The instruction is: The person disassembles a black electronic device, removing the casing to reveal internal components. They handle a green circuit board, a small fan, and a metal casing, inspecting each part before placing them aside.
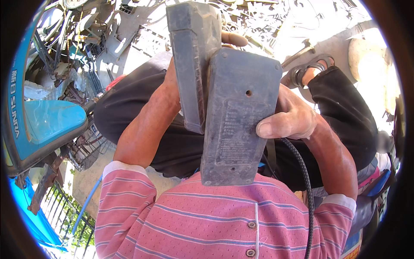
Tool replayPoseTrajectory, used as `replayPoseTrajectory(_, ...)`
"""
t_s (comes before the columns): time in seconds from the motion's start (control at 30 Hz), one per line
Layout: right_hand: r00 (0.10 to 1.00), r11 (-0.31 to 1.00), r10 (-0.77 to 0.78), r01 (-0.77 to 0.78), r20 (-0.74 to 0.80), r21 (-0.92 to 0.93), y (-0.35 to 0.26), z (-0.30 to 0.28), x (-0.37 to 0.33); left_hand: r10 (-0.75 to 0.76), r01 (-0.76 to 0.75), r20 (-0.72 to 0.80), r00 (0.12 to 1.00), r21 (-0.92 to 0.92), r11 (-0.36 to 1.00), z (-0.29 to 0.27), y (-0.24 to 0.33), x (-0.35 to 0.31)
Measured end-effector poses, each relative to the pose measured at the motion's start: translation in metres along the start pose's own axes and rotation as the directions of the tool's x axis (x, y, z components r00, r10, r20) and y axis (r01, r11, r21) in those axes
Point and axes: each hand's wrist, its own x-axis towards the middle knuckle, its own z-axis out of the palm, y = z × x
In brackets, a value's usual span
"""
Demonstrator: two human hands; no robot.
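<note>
Two long, dark grey plastic boxes, which look like battery chargers, are held up close in front of my chest. My right hand (291,118) grips the nearer charger (241,116), its thumb pressed on the worn label side and its other fingers hidden behind. That side shows small screw holes and faded print. My left hand (235,39) is mostly hidden behind the other charger (186,64), with a finger showing past its far edge. This second charger stands tilted to the left, its ribbed side against the nearer one. A black braided cord (304,172) hangs down beside my right forearm.
Scrap parts (254,21) cover the ground ahead, and more scrap (64,52) is heaped at the far left. A blue vehicle panel (51,121) juts in at left. A hammer (299,52) lies near my sandalled foot (312,71). A pale rounded block (366,60) stands at right.
</note>
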Motion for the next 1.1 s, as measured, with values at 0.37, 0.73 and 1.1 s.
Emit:
replayPoseTrajectory(0.37, 1.0, 1.0, -0.025, 0.025, 0.011, 0.014, 0.003, -0.001, 0.0, 0.001, 0.002, -0.081, 0.997, 0.037, 0.999, 0.005, 0.0, -0.001)
replayPoseTrajectory(0.73, 1.0, 1.0, -0.012, 0.012, 0.002, 0.01, 0.003, 0.0, 0.0, 0.014, -0.012, -0.045, 0.999, 0.042, 0.999, -0.001, -0.003, -0.001)
replayPoseTrajectory(1.1, 1.0, 1.0, -0.02, 0.02, 0.015, -0.003, 0.003, -0.002, 0.0, 0.013, -0.005, -0.089, 0.996, 0.091, 0.996, 0.004, -0.001, -0.002)
